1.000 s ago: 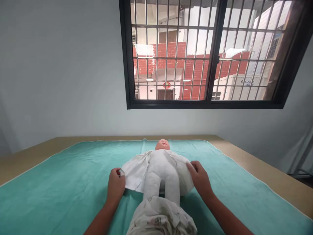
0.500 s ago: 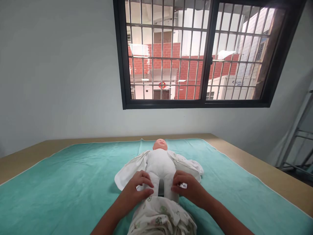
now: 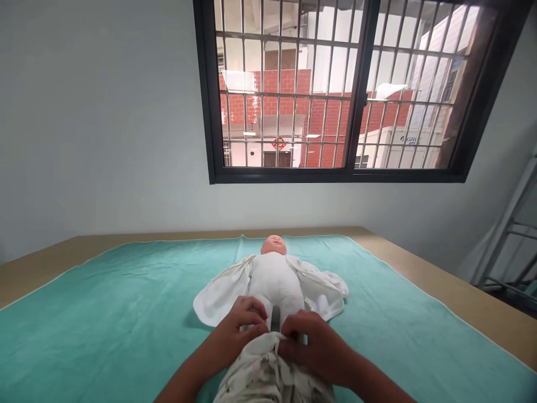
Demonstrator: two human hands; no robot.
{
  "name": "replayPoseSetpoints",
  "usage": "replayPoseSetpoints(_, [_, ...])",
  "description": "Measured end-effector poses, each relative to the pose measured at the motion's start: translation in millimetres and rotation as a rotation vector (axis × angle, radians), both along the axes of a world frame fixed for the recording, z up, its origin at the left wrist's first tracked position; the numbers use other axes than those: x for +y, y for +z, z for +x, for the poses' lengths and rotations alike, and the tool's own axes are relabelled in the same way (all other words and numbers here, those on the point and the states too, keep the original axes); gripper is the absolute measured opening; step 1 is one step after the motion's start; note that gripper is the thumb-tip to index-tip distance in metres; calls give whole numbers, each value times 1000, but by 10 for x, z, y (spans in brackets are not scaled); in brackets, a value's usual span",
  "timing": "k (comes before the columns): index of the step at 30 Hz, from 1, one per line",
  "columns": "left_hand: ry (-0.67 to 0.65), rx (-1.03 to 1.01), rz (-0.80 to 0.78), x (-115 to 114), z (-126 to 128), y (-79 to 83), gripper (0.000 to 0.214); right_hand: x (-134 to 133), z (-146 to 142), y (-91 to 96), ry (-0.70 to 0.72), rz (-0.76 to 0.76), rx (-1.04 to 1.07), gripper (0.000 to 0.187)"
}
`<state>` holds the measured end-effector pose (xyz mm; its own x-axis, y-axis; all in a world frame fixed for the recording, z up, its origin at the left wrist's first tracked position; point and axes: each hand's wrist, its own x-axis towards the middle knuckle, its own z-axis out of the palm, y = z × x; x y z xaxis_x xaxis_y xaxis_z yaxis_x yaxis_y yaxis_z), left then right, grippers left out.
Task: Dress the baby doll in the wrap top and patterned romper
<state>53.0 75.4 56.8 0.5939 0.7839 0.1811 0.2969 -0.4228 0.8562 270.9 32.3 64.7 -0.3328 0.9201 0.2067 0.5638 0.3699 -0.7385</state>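
A baby doll (image 3: 274,277) with a white cloth body lies on its back, head away from me. Its open white baby jacket (image 3: 222,296) spreads out to both sides. White baby pants (image 3: 260,372) with a green and brown print are bunched over the lower legs. My left hand (image 3: 243,324) rests by the leg on the left, thumb and fingers closed at the pants' upper edge. On the other side my right hand (image 3: 306,344) pinches the waistband, fingers bent over it. The doll's feet are hidden under the cloth.
A turquoise sheet (image 3: 126,313) covers most of the wooden table (image 3: 440,282). Behind the table is a grey wall (image 3: 126,140) with a barred, dark-framed window (image 3: 285,176). A metal frame (image 3: 503,229) stands at the right.
My right hand has moved left and down from the doll's leg onto the pants' waistband. The pants' edge is pulled up between my hands. The left hand has shifted slightly inward.
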Motion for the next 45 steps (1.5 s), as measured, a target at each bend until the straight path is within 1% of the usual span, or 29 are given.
replayPoseSetpoints(2, [-28, 6, -22, -3, -10, 16, 27, 49, 0, -60, -56, 20, 68, 24])
replayPoseSetpoints(4, [-75, 35, -35, -29, -12, 45, 23, 99, 1, -116, -109, 25, 142, 30])
replayPoseSetpoints(6, [-132, 64, -25, -72, 1, 78, 19, 132, -4, -156, -161, 22, 202, 32])
replayPoseSetpoints(8, [-150, 53, -7, -114, 28, 99, 16, 144, -8, -166, -176, 11, 241, 34])
replayPoseSetpoints(10, [-90, -16, -6, -140, 61, 97, 10, 143, 6, -140, -139, -35, 277, 34])
replayPoseSetpoints(14, [133, -133, -39, -128, 110, 30, 8, 149, 129, -22, 64, -223, 315, 36])
replayPoseSetpoints(16, [202, -161, -53, -107, 125, -16, 7, 166, 217, 20, 113, -307, 340, 39])
replayPoseSetpoints(18, [212, -193, -89, -89, 137, -58, 6, 183, 292, 31, 103, -393, 357, 41])
replayPoseSetpoints(19, [200, -200, -110, -85, 145, -77, 5, 189, 320, 29, 99, -439, 344, 39])
replayPoseSetpoints(22, [154, -167, -149, -100, 178, -123, 6, 182, 360, 23, 157, -550, 255, 20])
replayPoseSetpoints(23, [147, -146, -149, -113, 189, -131, 7, 172, 360, 28, 180, -563, 229, 19])
replayPoseSetpoints(26, [113, -77, -115, -158, 199, -118, 14, 129, 335, 68, 213, -534, 134, 29])
replayPoseSetpoints(28, [48, -32, -82, -182, 174, -65, 20, 98, 307, 94, 194, -446, 54, 31])
replayPoseSetpoints(30, [-55, -1, -89, -195, 132, 15, 28, 74, 275, 105, 164, -336, 17, 27])
replayPoseSetpoints(33, [-193, 3, -139, -192, 77, 128, 27, 64, 220, 76, 133, -223, 76, 17])
replayPoseSetpoints(36, [-241, -71, -190, -172, 64, 153, 31, 78, 164, 7, 100, -174, 152, 17])
replayPoseSetpoints(39, [-208, -190, -262, -133, 66, 75, 34, 92, 123, -48, 69, -151, 205, 20])
replayPoseSetpoints(40, [-167, -233, -284, -114, 62, 37, 34, 94, 121, -51, 58, -146, 209, 20])
replayPoseSetpoints(43, [28, -360, -382, -55, 26, -71, 36, 105, 171, -18, 40, -177, 162, 20])
replayPoseSetpoints(44, [69, -391, -424, -41, 9, -97, 37, 113, 209, 1, 51, -206, 133, 21])
replayPoseSetpoints(45, [79, -407, -466, -30, -8, -116, 37, 124, 255, 18, 68, -243, 98, 22])
